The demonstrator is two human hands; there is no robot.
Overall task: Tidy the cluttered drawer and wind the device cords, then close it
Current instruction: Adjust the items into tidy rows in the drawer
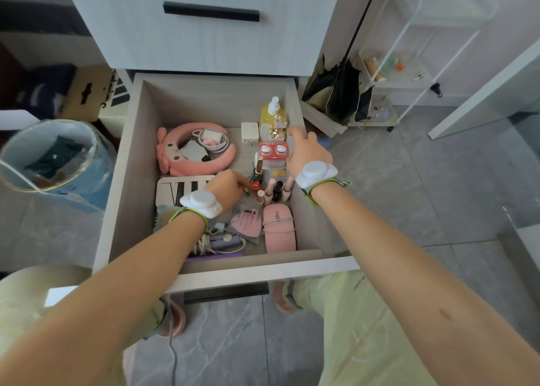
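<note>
In the middle of the frame, your left hand hangs over the lipsticks with its fingers curled down; whether it grips one, I cannot tell. To the right of it, your right hand reaches with loose, stretched fingers to the gold-capped bottles, at the right wall of the open drawer. A wound white cord sits inside the pink neckband, in the drawer's upper left. Another cord lies beside a purple device at its lower edge. Around the drawer are grey floor tiles, a bin at left and a white rack at upper right.
</note>
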